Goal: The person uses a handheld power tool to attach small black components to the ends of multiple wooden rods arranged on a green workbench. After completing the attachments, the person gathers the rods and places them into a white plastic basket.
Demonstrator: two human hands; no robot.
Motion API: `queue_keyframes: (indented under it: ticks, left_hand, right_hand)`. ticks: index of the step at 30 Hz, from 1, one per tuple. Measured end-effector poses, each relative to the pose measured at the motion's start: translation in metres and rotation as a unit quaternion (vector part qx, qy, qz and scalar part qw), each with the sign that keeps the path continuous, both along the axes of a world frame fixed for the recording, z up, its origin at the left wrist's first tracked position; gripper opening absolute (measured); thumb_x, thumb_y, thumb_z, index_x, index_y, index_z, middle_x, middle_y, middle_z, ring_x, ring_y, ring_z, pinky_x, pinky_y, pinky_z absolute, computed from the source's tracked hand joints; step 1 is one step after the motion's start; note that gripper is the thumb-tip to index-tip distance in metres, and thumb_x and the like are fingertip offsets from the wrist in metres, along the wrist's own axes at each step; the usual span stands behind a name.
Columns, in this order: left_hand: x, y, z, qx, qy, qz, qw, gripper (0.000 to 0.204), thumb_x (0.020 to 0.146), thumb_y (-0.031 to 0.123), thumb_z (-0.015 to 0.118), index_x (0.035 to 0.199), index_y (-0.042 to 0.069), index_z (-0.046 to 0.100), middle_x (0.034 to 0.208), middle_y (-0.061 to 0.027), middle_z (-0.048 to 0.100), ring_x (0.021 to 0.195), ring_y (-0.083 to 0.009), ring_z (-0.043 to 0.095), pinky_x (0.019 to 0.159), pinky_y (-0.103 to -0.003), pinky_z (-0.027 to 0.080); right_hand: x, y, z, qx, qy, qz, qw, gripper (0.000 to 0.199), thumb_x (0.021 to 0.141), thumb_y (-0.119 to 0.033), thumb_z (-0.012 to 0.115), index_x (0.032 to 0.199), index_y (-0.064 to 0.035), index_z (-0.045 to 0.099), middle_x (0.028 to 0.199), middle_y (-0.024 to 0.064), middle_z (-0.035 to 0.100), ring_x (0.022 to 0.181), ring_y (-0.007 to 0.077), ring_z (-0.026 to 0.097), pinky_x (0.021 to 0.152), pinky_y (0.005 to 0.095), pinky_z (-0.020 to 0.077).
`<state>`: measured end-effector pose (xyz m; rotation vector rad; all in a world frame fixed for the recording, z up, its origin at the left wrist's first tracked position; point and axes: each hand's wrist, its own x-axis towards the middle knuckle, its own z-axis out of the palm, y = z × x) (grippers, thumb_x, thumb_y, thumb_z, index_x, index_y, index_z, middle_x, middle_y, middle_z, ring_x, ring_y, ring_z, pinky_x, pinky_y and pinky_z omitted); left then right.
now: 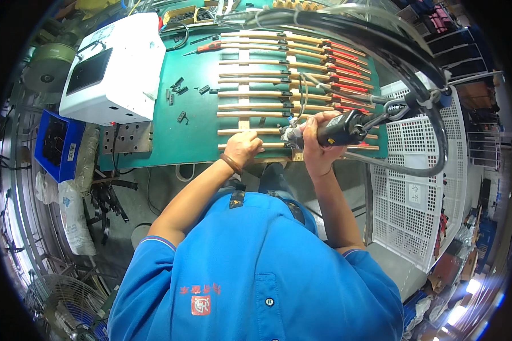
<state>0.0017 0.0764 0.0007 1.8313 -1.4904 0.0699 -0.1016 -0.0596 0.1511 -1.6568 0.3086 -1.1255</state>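
My right hand (320, 145) is wrapped round a black power screwdriver (342, 129) with a silver head, hung from a chain and hoses. Its head (292, 134) is over the nearest wooden sticks, close to a small black part; the tip's exact contact is hidden. With fingers curled, my left hand (243, 150) grips a wooden stick (228, 132) to the left of the screwdriver head. More wooden sticks (233, 106) lie side by side in a rack, with black clips near their middles and red pieces (347, 71) toward their right ends.
Loose black clips (179, 88) lie on the green tabletop (182, 142) beside a red-handled screwdriver (205, 48). A white machine (116, 68) and a blue bin (57, 146) stand at left. White perforated crates (407, 210) are at right, below an overhead hose (421, 170).
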Motion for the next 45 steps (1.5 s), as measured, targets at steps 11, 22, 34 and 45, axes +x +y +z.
queue_keyframes:
  ticks: [11, 22, 34, 45]
  left_hand:
    - [-0.002, 0.0, -0.006, 0.007, 0.006, 0.019, 1.0, 0.019, 0.068, 0.019, 0.073, 0.074, 0.009, 0.058, 0.076, -0.0073, 0.053, 0.075, -0.0265, 0.057, 0.065, -0.037, 0.048]
    - [-0.004, 0.008, 0.012, 0.102, 0.161, 0.097, 0.977, 0.033, 0.077, 0.03, 0.071, 0.103, 0.01, 0.064, 0.09, -0.0098, 0.064, 0.085, -0.0299, 0.062, 0.075, -0.038, 0.05]
    - [-0.018, -0.011, 0.01, -0.046, 0.673, 0.167, 0.719, 0.026, 0.099, 0.016, 0.046, 0.118, 0.003, 0.057, 0.065, 0.0034, 0.051, 0.05, -0.0022, 0.041, 0.046, -0.016, 0.033]
    - [-0.034, -0.068, 0.035, -0.065, 0.655, 0.204, 0.725, 0.025, 0.096, 0.018, 0.05, 0.116, 0.005, 0.059, 0.068, 0.0033, 0.055, 0.052, -0.0024, 0.045, 0.044, -0.016, 0.034]
  right_hand:
    - [0.008, -0.017, 0.042, 0.063, -0.023, -0.019, 0.998, 0.026, 0.084, 0.006, 0.055, 0.108, 0.0025, 0.047, 0.085, 0.0063, 0.059, 0.069, 0.0126, 0.061, 0.063, 0.0257, 0.0522]
    - [0.028, -0.071, 0.132, 0.052, -0.003, 0.015, 0.999, 0.042, 0.081, 0.004, 0.059, 0.12, 0.0069, 0.045, 0.092, 0.012, 0.065, 0.072, 0.0169, 0.067, 0.057, 0.0239, 0.0547]
    - [0.06, -0.159, 0.119, 0.058, -0.027, 0.109, 0.992, 0.041, 0.08, 0.006, 0.061, 0.119, 0.0018, 0.049, 0.102, 0.0113, 0.063, 0.084, 0.0178, 0.066, 0.063, 0.0242, 0.0567]
    - [0.073, -0.2, 0.113, 0.045, -0.021, 0.142, 0.989, 0.046, 0.079, 0.0, 0.071, 0.12, -0.0015, 0.049, 0.103, 0.0092, 0.06, 0.087, 0.0129, 0.062, 0.071, 0.0227, 0.0521]
